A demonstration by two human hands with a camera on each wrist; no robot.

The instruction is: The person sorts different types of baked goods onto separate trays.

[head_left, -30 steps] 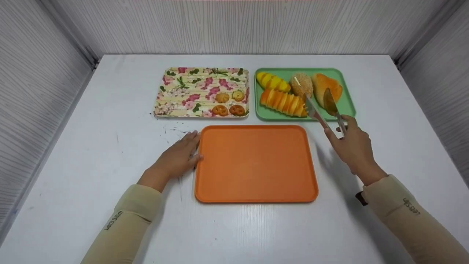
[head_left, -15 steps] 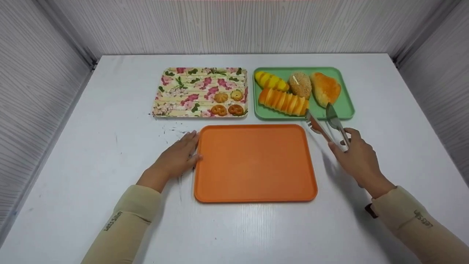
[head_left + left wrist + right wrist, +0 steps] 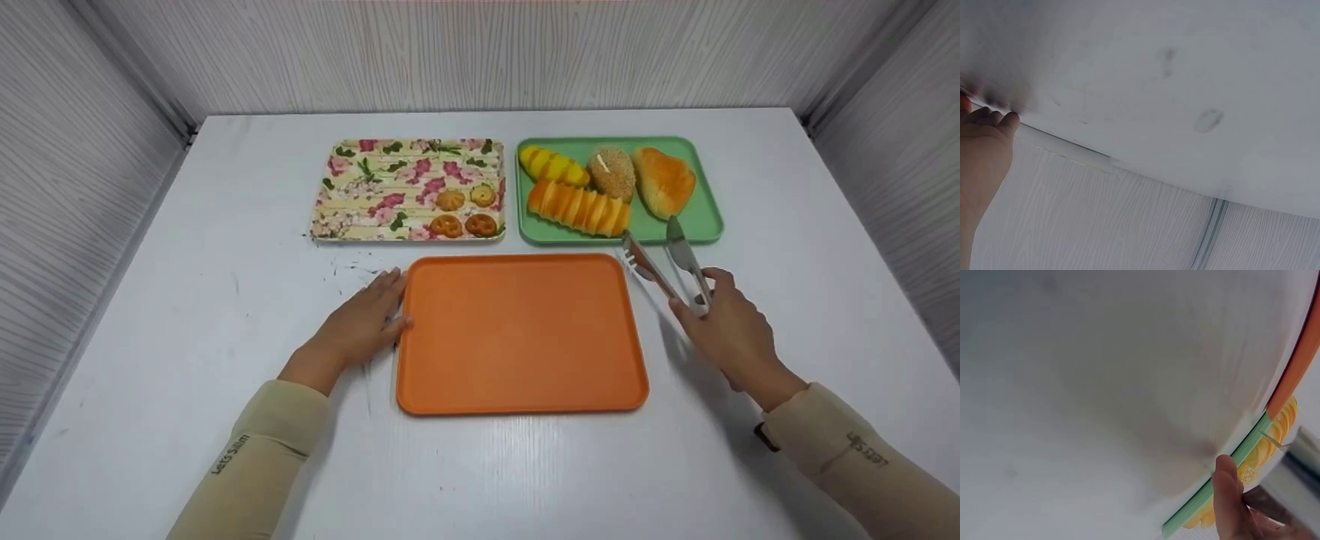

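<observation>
In the head view my right hand [image 3: 731,334] holds metal food tongs [image 3: 684,256], their two arms spread with nothing between the tips. The tips hover by the front rim of the green tray [image 3: 705,217]. On that tray lie a long sliced-looking bread [image 3: 577,208], a yellow striped bread [image 3: 553,165], a sesame bun [image 3: 613,172] and a golden roll [image 3: 664,184]. My left hand [image 3: 358,322] rests against the left edge of the orange tray [image 3: 521,337], fingers extended. The right wrist view shows fingers [image 3: 1228,495] at the tongs, partly cut off.
A floral tray [image 3: 360,217] stands at the back left, with several small cookies [image 3: 465,214] in its right front corner. All trays sit on a white table [image 3: 187,300], with wood-grain panels [image 3: 495,56] behind and at both sides.
My right hand has drawn the tongs back toward me, from above the breads to the green tray's front rim. My left hand stays at the orange tray.
</observation>
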